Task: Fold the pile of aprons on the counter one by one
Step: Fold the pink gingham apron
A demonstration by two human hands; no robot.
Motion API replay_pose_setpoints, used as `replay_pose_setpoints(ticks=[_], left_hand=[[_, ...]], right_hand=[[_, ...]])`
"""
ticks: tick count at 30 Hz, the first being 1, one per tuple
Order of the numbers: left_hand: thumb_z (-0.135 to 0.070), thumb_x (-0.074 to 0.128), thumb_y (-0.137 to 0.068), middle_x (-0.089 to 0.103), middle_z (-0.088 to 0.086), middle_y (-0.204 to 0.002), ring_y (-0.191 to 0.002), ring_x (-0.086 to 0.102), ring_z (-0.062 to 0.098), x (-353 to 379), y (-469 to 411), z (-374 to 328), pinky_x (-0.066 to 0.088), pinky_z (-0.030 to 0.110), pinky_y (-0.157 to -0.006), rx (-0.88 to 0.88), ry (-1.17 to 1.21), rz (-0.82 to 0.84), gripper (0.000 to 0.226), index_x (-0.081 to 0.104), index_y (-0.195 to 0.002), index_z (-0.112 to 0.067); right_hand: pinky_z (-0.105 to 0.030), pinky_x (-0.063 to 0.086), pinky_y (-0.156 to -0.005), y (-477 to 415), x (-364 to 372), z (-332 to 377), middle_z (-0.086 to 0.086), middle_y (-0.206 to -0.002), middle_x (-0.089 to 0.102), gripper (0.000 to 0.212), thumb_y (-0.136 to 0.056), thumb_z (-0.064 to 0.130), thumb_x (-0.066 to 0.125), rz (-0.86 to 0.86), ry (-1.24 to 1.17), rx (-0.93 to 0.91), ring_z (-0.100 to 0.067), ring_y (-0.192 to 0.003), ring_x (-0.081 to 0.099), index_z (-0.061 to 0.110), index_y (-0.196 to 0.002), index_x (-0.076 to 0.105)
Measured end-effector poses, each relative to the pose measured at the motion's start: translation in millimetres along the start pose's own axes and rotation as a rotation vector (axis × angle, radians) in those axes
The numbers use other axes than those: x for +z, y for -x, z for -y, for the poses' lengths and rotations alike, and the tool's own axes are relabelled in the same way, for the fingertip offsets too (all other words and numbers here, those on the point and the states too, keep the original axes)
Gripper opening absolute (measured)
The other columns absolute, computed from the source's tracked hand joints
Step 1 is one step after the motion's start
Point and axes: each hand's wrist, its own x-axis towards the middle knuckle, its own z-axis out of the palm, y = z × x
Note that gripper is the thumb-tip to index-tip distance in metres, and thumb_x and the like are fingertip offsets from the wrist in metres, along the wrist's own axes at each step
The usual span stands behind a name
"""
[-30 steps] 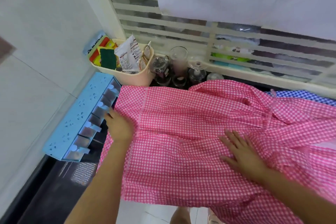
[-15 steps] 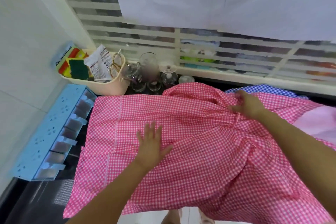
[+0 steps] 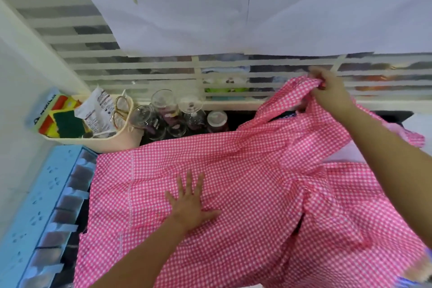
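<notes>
One pink apron (image 3: 245, 170) runs left to right, left fingers (image 3: 188, 182) flat on it, right fingers (image 3: 323, 77) pinching its raised end.

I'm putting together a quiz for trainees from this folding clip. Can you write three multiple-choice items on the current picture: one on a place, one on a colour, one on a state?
1. Where does the cream basket stand relative to the gingham apron?
A. on it
B. beyond its far left corner
C. to its right

2. The apron's checks are:
A. green and white
B. black and yellow
C. pink and white

3. The right hand is:
A. pinching a lifted part of the apron
B. lying flat on the counter
C. holding a glass

Answers:
1. B: the basket sits by the wall, past the apron's corner.
2. C: the cloth is pink with small white squares.
3. A: its fingers curl round bunched, raised cloth, while the left hand presses flat on the apron.
</notes>
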Motion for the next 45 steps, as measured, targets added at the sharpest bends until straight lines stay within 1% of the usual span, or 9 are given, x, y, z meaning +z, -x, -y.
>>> replay_pose_setpoints(ticks=[4, 9, 15, 20, 27, 31, 36, 39, 45], left_hand=[[-0.067, 0.055, -0.081, -0.024, 0.024, -0.154, -0.142, -0.02, 0.043, -20, -2, -33, -0.005, 0.064, -0.11, -0.067, -0.1, 0.008, 0.115, -0.017, -0.15, -0.01], [-0.045, 0.04, -0.098, -0.016, 0.019, -0.158, -0.147, -0.009, 0.034, -29, 14, -101, 0.002, 0.055, -0.116, 0.092, 0.049, -0.092, 0.086, -0.015, -0.149, -0.003], [-0.063, 0.038, -0.092, -0.018, 0.015, -0.158, -0.147, -0.008, 0.033, 12, 29, -169, 0.009, 0.053, -0.118, 0.106, 0.262, 0.007, 0.098, -0.014, -0.15, -0.005], [-0.07, 0.037, -0.088, -0.02, 0.008, -0.159, -0.146, -0.015, 0.033, 37, 23, -198, 0.006, 0.062, -0.113, -0.072, 0.251, -0.03, 0.1, -0.014, -0.151, -0.012], [-0.079, 0.046, -0.074, -0.025, 0.008, -0.157, -0.145, -0.017, 0.034, 51, 30, -209, 0.003, 0.068, -0.11, -0.097, 0.205, -0.09, 0.118, -0.019, -0.15, -0.016], [-0.106, 0.013, -0.028, -0.031, 0.004, -0.154, -0.145, -0.02, 0.032, 58, 35, -204, 0.001, 0.069, -0.108, -0.041, 0.138, -0.088, 0.153, -0.023, -0.148, -0.018], [-0.107, 0.007, -0.025, -0.033, 0.005, -0.15, -0.144, -0.02, 0.03, 71, 37, -191, -0.004, 0.066, -0.11, 0.014, 0.11, -0.141, 0.158, -0.021, -0.147, -0.01], [-0.107, 0.013, -0.029, -0.03, 0.003, -0.15, -0.139, -0.026, 0.021, 81, 41, -180, -0.007, 0.063, -0.111, 0.052, 0.085, -0.154, 0.158, -0.012, -0.148, -0.007], [-0.107, 0.012, -0.028, -0.027, 0.008, -0.154, -0.142, -0.024, 0.027, 73, 37, -176, -0.006, 0.062, -0.112, 0.103, 0.002, -0.127, 0.154, -0.012, -0.151, -0.018]], right_hand=[[-0.023, 0.033, -0.099, 29, -13, -26, -0.011, -0.134, 0.05, 0.05, -0.087, -0.001, 0.059, -0.049, 0.218, -0.073, -0.026, -0.12, 0.049, 0.01, -0.135, 0.049], [-0.035, 0.044, -0.089, 73, -49, -109, -0.019, -0.116, 0.064, 0.028, -0.086, 0.009, 0.064, -0.09, 0.331, 0.389, -0.032, -0.103, 0.059, 0.0, -0.113, 0.061], [-0.055, 0.032, -0.106, 152, -62, -181, -0.029, -0.144, 0.031, 0.105, -0.066, 0.063, 0.073, 0.018, 0.654, 0.656, -0.043, -0.132, 0.033, 0.003, -0.139, 0.029], [-0.057, 0.008, -0.114, 184, -80, -201, -0.022, -0.158, -0.002, 0.121, -0.064, 0.058, 0.078, -0.152, 0.422, 0.658, -0.04, -0.145, 0.002, 0.01, -0.151, 0.008], [-0.05, 0.034, -0.106, 224, -125, -238, -0.019, -0.149, 0.033, 0.119, -0.06, 0.072, 0.067, 0.188, 0.375, 0.651, -0.037, -0.133, 0.038, 0.009, -0.149, 0.021], [-0.013, 0.045, -0.061, 233, -158, -243, -0.017, -0.109, 0.066, 0.05, -0.083, 0.043, 0.067, 0.347, 0.17, 0.614, -0.021, -0.081, 0.059, 0.005, -0.115, 0.06], [-0.027, 0.054, -0.069, 227, -199, -259, -0.009, -0.093, 0.074, 0.026, -0.079, 0.01, 0.066, -0.048, -0.852, 0.676, -0.021, -0.08, 0.069, 0.002, -0.104, 0.065], [-0.022, 0.054, -0.054, 208, -237, -274, -0.01, -0.082, 0.071, 0.013, -0.085, -0.001, 0.06, -0.05, -0.801, 0.775, -0.015, -0.06, 0.067, -0.001, -0.097, 0.063], [-0.035, 0.051, -0.082, 206, -232, -290, -0.012, -0.104, 0.07, 0.047, -0.081, 0.041, 0.069, 0.122, -0.744, 0.712, -0.023, -0.091, 0.067, 0.003, -0.107, 0.062]])
